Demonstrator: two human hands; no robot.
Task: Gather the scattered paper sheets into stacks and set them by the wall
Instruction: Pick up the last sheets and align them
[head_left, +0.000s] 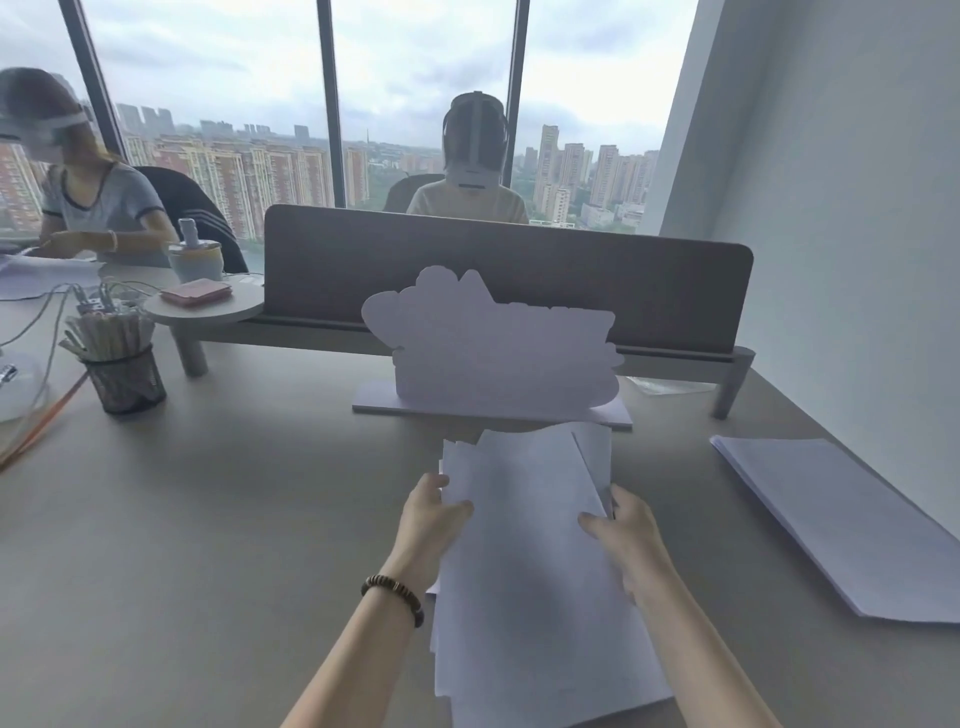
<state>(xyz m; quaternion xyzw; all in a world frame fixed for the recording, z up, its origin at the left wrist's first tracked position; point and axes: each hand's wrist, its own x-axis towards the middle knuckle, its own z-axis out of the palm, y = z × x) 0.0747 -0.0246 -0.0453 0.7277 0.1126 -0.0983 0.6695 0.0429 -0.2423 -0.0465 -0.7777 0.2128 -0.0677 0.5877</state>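
Now both hands pinching uneven paper bundle (524, 545): left hand (431, 519) on left edge, right hand (623, 535) on right edge. Long axis away from body; finished stack (841, 519) rightward by wall (857, 260), nearer right hand.

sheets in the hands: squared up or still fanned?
Still fanned. The held sheets show staggered corners and offset edges at the far end, pinched between the left hand and right hand. The stack by the wall looks neater.
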